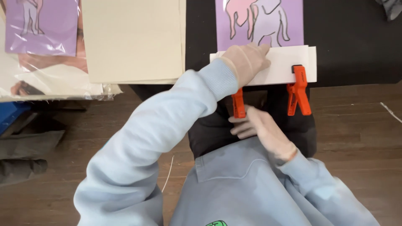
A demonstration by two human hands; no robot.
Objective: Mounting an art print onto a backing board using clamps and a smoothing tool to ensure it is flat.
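Note:
My left hand [247,62], in a thin pale glove, presses flat on a white paper strip [279,62] laid across the bottom of a purple sheet with a pink and lilac animal drawing [293,21]. My right hand [261,125], also gloved, reaches up from below and grips the handle of the left orange spring clamp [238,104] at the table's front edge. A second orange clamp [299,90] pinches the strip to the black table [356,46] on the right.
A stack of cream boards [134,42] lies to the left. Further left sits another purple drawing in a clear sleeve [42,27] on wrapped sheets. Below the table edge is a wooden floor [360,125], with dark objects at far left.

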